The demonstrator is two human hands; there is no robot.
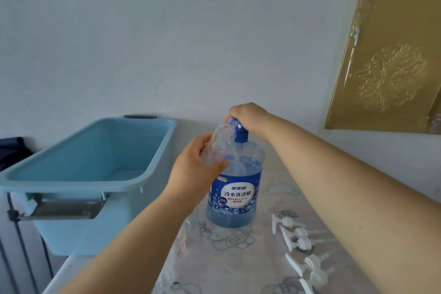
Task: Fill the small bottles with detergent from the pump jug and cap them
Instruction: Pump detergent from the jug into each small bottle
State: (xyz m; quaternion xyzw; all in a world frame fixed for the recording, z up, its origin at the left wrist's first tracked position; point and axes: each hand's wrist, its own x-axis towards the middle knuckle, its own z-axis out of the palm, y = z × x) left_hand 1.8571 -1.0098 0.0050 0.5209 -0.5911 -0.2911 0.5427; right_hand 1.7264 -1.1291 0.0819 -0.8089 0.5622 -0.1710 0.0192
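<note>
Filling time: left hand (195,170) grips the small bottle (217,147) up high, right hand (248,117) curls over the top of the pump jug (236,188) on the table (238,267), so next it likely needs a slow push down.

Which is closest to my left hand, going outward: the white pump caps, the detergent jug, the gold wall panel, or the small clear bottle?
1. small clear bottle: held in the left hand.
2. detergent jug: just right of the hand.
3. white pump caps: lying lower right.
4. gold wall panel: hanging upper right, well behind everything.
</note>
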